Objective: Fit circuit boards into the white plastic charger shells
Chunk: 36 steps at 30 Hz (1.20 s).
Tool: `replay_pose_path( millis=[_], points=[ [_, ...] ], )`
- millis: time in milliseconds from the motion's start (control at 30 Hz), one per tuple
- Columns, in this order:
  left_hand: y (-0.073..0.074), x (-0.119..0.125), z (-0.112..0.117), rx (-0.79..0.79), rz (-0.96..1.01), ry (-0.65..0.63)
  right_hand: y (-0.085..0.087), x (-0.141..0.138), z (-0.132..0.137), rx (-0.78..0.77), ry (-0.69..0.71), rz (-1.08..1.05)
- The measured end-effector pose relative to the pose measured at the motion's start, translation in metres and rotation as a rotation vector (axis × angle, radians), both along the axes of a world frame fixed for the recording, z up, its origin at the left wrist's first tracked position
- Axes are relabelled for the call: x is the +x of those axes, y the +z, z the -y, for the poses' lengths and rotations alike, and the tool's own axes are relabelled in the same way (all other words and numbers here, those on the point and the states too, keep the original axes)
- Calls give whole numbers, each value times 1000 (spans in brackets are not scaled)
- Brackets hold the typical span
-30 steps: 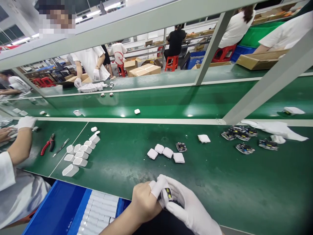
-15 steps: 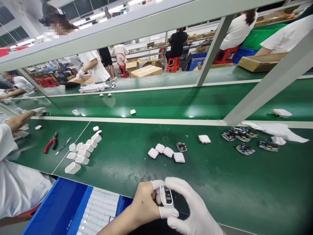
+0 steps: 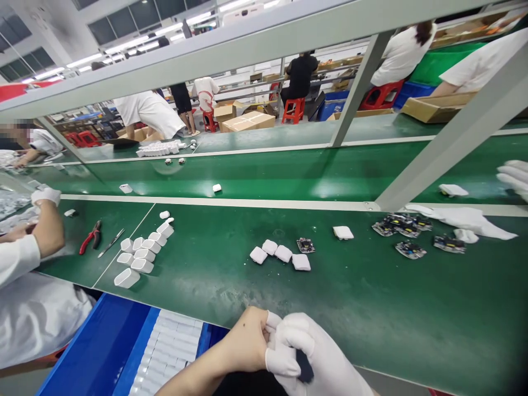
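My left hand (image 3: 251, 341), bare with white covers on its fingertips, is closed against my gloved right hand (image 3: 319, 349) at the bench's near edge. The fingers of both curl round a small white casing, now almost wholly hidden behind them; half a second earlier its open end showed a dark circuit board inside. Beyond my hands lie several white caps (image 3: 283, 253) in a crooked row, with a loose circuit board (image 3: 306, 245) beside them. A single white piece (image 3: 343, 232) rests farther right.
Open white casings (image 3: 144, 255) stand grouped at left, near tweezers (image 3: 110, 243) and red-handled pliers (image 3: 89, 237). A blue bin (image 3: 94, 341) holds rows of white parts. Circuit boards (image 3: 399, 225) and a white glove (image 3: 474, 219) lie right. A co-worker's gloved hand (image 3: 46, 194) works at left.
My right hand has closed in over the casing, hiding its open end. Pieces on the belt shifted left. Another gloved hand appeared at the right edge, and the standing person across bent down.
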<state>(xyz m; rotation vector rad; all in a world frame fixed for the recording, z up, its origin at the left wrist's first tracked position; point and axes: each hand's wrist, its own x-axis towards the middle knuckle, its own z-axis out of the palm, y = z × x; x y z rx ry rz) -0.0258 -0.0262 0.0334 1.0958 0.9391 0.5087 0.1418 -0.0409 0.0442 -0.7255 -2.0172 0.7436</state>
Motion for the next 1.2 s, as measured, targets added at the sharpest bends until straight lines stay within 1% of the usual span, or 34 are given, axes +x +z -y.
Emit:
replay_pose_path(
  millis=[67, 100, 133, 167, 233, 300, 333, 367, 433, 500, 600, 667, 733, 833, 867, 900, 933, 1000, 1067, 1100, 1133, 1200],
  points=[
    [-3, 2, 0, 3, -21, -26, 3, -5, 3, -16, -61, 5],
    [-4, 4, 1, 16, -39, -27, 3, -7, 5, -47, -97, -11],
    [-5, 6, 1, 35, -62, -11, 2, -8, 5, -110, -128, -34],
    [-5, 8, 0, 62, -89, 23, 0, -9, 5, -208, -154, -66],
    [-7, 11, 0, 130, -141, 102, -3, -9, 3, -485, -161, -180],
    [-10, 15, -2, 160, -155, 107, -6, -6, -3, -764, -81, -349],
    [-11, 16, -3, 145, -144, 81, -7, -5, -6, -863, -36, -427],
    [-13, 17, -4, 109, -123, 50, -7, -3, -10, -928, -12, -483],
    [-16, 20, -5, -6, -64, 9, -6, 0, -14, -980, -43, -506],
    [-20, 23, -6, -138, -8, -9, -5, 0, -15, -982, -109, -469],
    [-27, 25, -8, -386, 49, -109, -5, -2, -11, -1001, -74, -456],
    [-30, 25, -10, -529, 76, -151, -7, -5, -7, -1010, -54, -472],
    [-32, 25, -11, -612, 110, -145, -9, -8, -6, -1012, -43, -490],
    [-31, 24, -11, -654, 145, -130, -12, -11, -6, -1030, -11, -500],
    [-30, 24, -9, -636, 150, -110, -13, -11, -7, -1024, -19, -478],
    [-28, 23, -7, -587, 153, -67, -14, -10, -7, -992, -52, -432],
    [-27, 23, -5, -515, 154, -5, -14, -9, -7, -925, -98, -360],
    [-23, 23, 2, -356, 150, 134, -14, -6, -6, -685, -194, -182],
    [-20, 21, 8, -202, 139, 216, -13, -2, -3, -417, -258, -40],
    [-18, 20, 11, -139, 132, 222, -12, 0, -2, -315, -263, -3],
    [-17, 19, 12, -82, 124, 214, -11, 1, 0, -246, -255, 17],
    [-16, 16, 14, 17, 106, 184, -7, 3, 2, -185, -212, 31]
  ],
)
